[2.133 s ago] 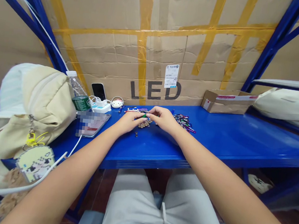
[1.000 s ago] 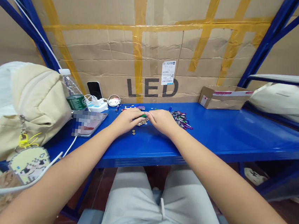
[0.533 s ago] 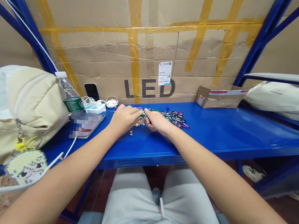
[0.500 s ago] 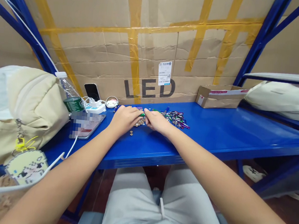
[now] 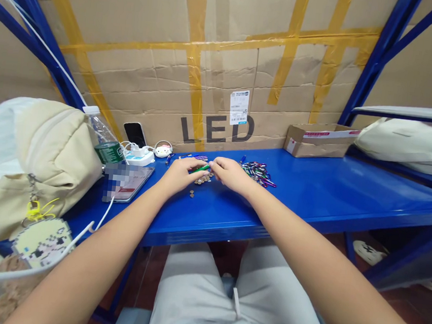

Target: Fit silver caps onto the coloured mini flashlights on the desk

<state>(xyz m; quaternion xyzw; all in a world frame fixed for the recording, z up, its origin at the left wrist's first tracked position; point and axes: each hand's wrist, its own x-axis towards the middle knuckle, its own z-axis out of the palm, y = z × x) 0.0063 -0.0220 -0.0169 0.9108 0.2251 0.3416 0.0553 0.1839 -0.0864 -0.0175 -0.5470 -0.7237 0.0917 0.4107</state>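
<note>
A small, shiny green tube (image 5: 202,169) is held in my left hand (image 5: 180,174), its fingers closed around it. My right hand (image 5: 230,173) pinches at the tube's right end; whether its fingertips hold a separate small piece cannot be made out. Just below lie several small round metal pieces that look like button cells (image 5: 203,179), with a few more (image 5: 192,194) closer to the front edge. Right of my hands is a heap of coloured metallic tubes (image 5: 258,173). Behind my left hand lie a few purple and blue tubes (image 5: 200,157).
The blue table (image 5: 312,191) backs onto a taped cardboard sheet (image 5: 144,73). At left are a beige bag (image 5: 52,151), bottle (image 5: 108,149), two phones (image 5: 134,134) (image 5: 133,184), a power strip (image 5: 140,157) and a white cable. An open cardboard box (image 5: 317,143) stands back right.
The green tube shows more between my hands, as my left fingers have shifted along it. My right fingertips have moved slightly at its end. The view has shifted a little.
</note>
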